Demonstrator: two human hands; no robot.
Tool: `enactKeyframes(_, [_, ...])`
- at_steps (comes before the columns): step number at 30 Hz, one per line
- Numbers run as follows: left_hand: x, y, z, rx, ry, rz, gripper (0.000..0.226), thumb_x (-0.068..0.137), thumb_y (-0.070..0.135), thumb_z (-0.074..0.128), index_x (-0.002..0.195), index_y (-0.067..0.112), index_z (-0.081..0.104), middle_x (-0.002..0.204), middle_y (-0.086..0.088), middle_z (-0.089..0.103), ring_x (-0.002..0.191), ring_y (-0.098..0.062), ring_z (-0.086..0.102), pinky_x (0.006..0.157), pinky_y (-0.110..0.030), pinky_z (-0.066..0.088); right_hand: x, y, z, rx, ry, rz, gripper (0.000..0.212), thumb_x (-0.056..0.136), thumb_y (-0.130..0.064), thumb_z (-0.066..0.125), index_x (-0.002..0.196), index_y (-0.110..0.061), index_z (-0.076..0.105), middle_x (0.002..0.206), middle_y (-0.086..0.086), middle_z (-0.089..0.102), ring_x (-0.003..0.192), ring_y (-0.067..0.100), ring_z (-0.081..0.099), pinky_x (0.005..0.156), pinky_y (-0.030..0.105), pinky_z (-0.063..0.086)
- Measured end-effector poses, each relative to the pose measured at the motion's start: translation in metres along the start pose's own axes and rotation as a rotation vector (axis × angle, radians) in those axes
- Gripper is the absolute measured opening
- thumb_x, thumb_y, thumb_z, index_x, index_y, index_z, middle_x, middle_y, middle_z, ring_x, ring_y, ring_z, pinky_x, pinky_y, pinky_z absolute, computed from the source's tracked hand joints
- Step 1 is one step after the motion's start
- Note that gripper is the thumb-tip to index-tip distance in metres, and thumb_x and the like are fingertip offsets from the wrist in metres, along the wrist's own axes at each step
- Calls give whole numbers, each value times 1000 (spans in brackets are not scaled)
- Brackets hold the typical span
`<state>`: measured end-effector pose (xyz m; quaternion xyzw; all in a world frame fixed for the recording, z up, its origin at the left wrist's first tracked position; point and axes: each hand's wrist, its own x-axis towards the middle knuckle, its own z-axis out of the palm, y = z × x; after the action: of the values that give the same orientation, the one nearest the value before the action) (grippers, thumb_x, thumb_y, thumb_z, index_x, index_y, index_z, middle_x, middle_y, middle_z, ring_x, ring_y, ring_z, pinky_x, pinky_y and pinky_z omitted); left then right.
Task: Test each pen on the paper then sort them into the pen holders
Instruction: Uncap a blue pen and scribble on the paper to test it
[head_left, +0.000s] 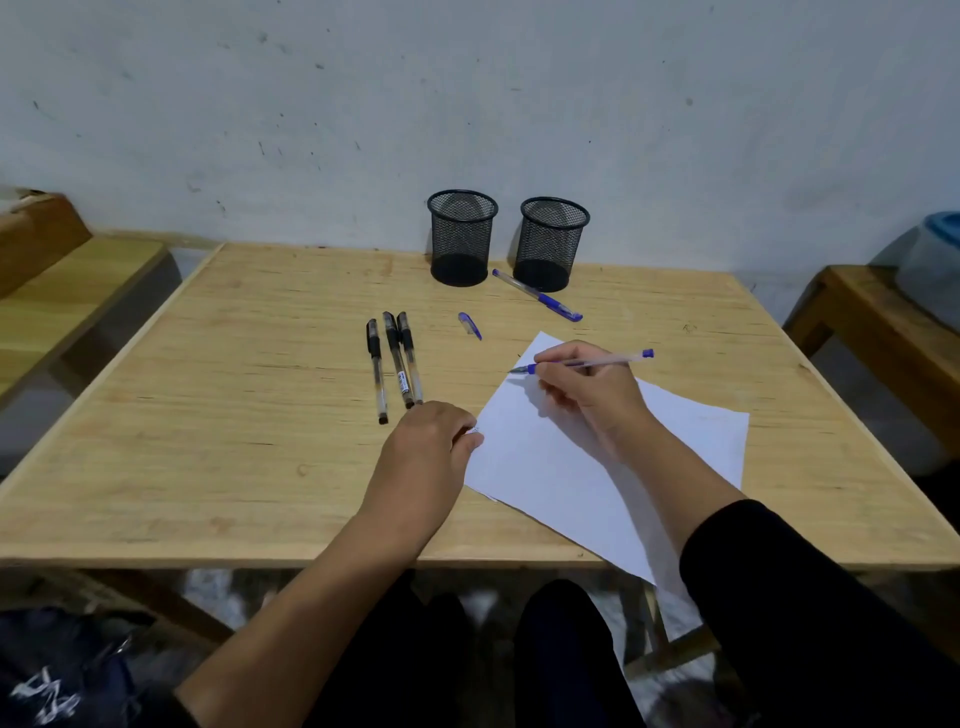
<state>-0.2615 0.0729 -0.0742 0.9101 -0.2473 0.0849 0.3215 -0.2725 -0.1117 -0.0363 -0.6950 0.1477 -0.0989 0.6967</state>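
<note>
Blue pen in use (587, 361): I see it gripped in the right hand (587, 387), uncapped, tip down at the far left edge of the paper, its blue end pointing off to the right.
Right hand: fingers curled round the pen barrel in a writing grip, wrist resting over the sheet.
Left hand (428, 436): I see it lying on the worktop at the paper's left edge, fingers curled under; whether they pin the edge or hold anything I cannot tell.
Paper (545, 467): a white sheet lying askew under the right hand, its near corner hanging past the worktop's front edge.
Loose cap (470, 326): blue, lying alone on the wood beyond the left hand, between the black pens and the right hand.
Black pens (397, 364): three, capped, side by side just beyond the left hand; the nearest ends of two almost meet its knuckles.
Second blue pen (537, 295): capped, lying slantwise beyond the right hand, its far end between the two holders.
Pen holders: two black mesh cups, left (461, 236) and right (551, 244), standing upright near the wall, well beyond both hands.
Worktop (208, 415): pale wood.
</note>
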Motion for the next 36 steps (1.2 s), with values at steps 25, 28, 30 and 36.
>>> enactKeyframes(25, [-2, -2, 2, 0, 38, 10, 13, 86, 18, 61, 93, 10, 69, 91, -2, 68, 90, -18, 59, 75, -11, 28, 2, 22, 35, -459, -90, -210, 14, 82, -4, 52, 70, -7, 57, 60, -1, 55, 53, 2, 49, 54, 13, 41])
enactKeyframes(28, [-2, -2, 2, 13, 32, 16, 13, 86, 18, 61, 91, 10, 69, 90, -2, 68, 89, -18, 58, 74, -11, 27, 2, 22, 34, -457, -79, -224, 14, 81, -3, 52, 69, -6, 56, 62, 0, 55, 55, 3, 48, 54, 12, 40])
enactKeyframes(30, [-2, -3, 2, 19, 35, 17, 13, 86, 19, 61, 92, 11, 69, 91, -2, 68, 89, -18, 58, 75, -11, 27, 2, 22, 35, -465, -98, -233, 15, 81, -3, 52, 68, -8, 57, 63, -1, 55, 58, 6, 50, 56, 13, 42])
enactKeyframes(36, [-2, -3, 2, 14, 33, 16, 13, 87, 19, 60, 93, 11, 69, 92, -1, 68, 90, -17, 58, 75, -12, 28, 2, 21, 35, -459, -75, -231, 16, 82, -3, 51, 68, -8, 55, 59, -2, 53, 52, 2, 47, 53, 10, 40])
